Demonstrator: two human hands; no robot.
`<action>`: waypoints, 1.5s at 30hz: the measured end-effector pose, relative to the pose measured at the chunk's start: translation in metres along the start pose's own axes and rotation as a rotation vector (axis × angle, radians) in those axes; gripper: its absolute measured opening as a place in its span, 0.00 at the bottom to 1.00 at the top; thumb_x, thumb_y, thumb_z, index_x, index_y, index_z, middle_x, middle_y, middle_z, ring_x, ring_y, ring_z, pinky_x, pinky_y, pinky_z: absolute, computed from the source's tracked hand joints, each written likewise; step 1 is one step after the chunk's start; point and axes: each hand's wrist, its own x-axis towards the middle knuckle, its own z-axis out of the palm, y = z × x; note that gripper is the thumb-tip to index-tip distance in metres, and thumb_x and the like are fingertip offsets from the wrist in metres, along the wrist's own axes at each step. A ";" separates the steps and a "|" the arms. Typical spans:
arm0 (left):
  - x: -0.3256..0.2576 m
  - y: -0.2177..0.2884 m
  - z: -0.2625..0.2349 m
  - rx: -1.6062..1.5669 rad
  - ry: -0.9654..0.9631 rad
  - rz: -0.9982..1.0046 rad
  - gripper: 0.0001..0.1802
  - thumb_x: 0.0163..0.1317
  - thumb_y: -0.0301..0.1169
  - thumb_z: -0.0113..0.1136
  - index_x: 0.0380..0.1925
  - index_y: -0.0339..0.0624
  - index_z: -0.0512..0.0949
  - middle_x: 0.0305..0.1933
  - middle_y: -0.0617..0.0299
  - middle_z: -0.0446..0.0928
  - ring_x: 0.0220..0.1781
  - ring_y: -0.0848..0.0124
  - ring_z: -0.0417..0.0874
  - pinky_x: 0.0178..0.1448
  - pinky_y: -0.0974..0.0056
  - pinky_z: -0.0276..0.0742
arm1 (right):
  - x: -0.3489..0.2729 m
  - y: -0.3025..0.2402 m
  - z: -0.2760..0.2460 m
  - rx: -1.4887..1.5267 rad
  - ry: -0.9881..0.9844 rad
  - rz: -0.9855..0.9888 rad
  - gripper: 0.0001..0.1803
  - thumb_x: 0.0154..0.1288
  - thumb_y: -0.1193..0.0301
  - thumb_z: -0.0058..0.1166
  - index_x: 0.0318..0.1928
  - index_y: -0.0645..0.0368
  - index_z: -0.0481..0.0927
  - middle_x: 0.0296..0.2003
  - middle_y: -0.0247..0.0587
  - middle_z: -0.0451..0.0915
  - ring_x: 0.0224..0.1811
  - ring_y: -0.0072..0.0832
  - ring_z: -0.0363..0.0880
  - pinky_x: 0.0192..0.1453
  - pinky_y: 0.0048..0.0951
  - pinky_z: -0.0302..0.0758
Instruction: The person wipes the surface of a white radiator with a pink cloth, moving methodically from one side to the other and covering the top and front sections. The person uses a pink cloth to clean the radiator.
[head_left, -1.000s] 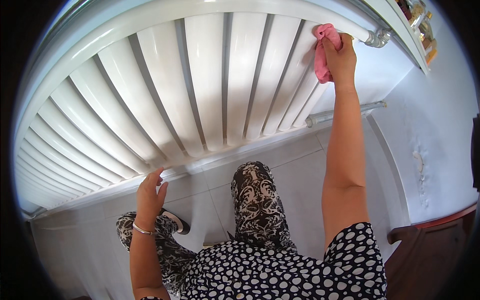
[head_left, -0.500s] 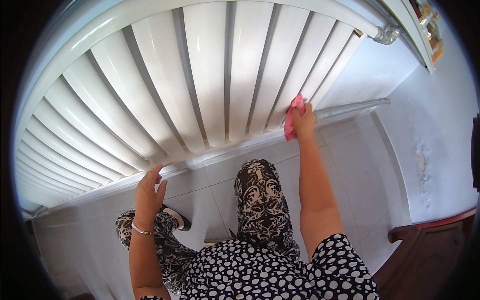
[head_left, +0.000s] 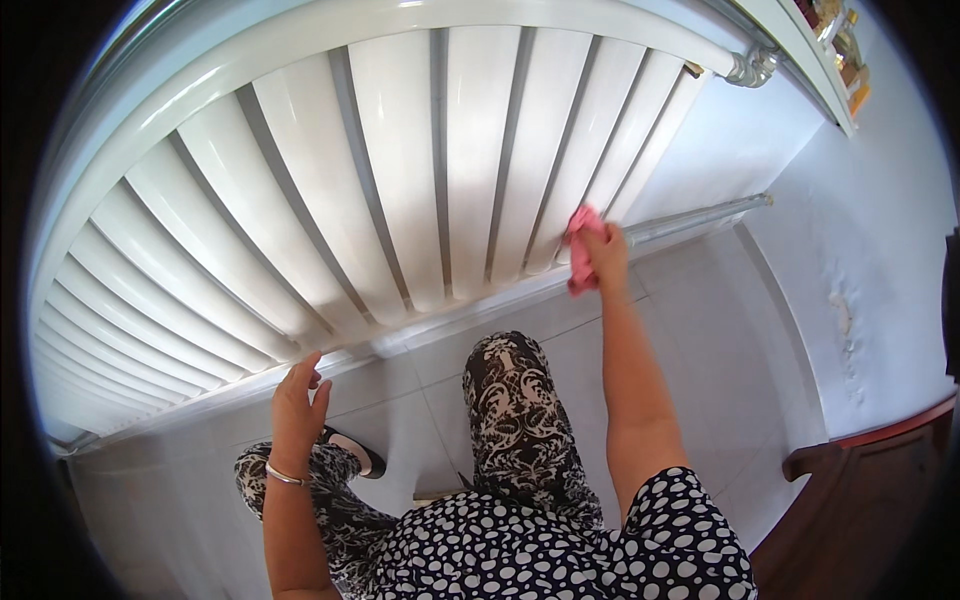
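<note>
A white radiator (head_left: 397,170) with several upright flat columns stretches across the wall in front of me. My right hand (head_left: 611,262) is closed round a crumpled pink cloth (head_left: 583,278), which lies against the lower ends of the columns near the radiator's right end. Lower left, my left hand (head_left: 297,404) is raised beside the radiator's bottom edge, its fingers loosely bent and the thumb apart. It holds nothing; whether the fingertips touch the radiator I cannot tell. A silver bangle (head_left: 284,475) circles the left wrist.
A metal pipe (head_left: 700,219) runs low along the wall to the right of the radiator, with a valve fitting (head_left: 752,68) above. Dark reddish wooden furniture (head_left: 860,500) stands at lower right. A shelf edge (head_left: 800,60) with small items juts in at top right. Grey tiles (head_left: 700,330) cover the floor.
The right hand and cloth have shifted slightly left and down in the picture. My view has moved a little, so the radiator appears slightly lower and more to the left. The left hand keeps its pose.
</note>
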 end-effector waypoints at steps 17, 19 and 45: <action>-0.007 0.001 -0.010 0.006 0.029 -0.034 0.24 0.55 0.23 0.61 0.55 0.42 0.72 0.35 0.55 0.77 0.36 0.61 0.79 0.43 0.60 0.76 | 0.088 -0.116 -0.065 0.023 0.366 -0.344 0.16 0.58 0.66 0.55 0.40 0.67 0.71 0.36 0.56 0.77 0.40 0.47 0.77 0.48 0.40 0.72; -0.007 0.001 -0.009 0.016 0.014 -0.037 0.24 0.55 0.24 0.61 0.55 0.42 0.72 0.35 0.56 0.77 0.36 0.61 0.79 0.43 0.60 0.76 | 0.070 -0.100 -0.055 -0.016 0.320 -0.281 0.15 0.57 0.67 0.55 0.38 0.66 0.71 0.35 0.55 0.77 0.39 0.48 0.77 0.47 0.42 0.72; -0.001 -0.004 0.001 0.018 -0.027 -0.020 0.26 0.54 0.24 0.62 0.55 0.44 0.72 0.35 0.56 0.77 0.36 0.60 0.79 0.42 0.59 0.76 | 0.048 0.019 -0.026 -0.179 0.125 -0.086 0.21 0.56 0.58 0.59 0.41 0.64 0.73 0.38 0.60 0.78 0.43 0.55 0.77 0.47 0.45 0.73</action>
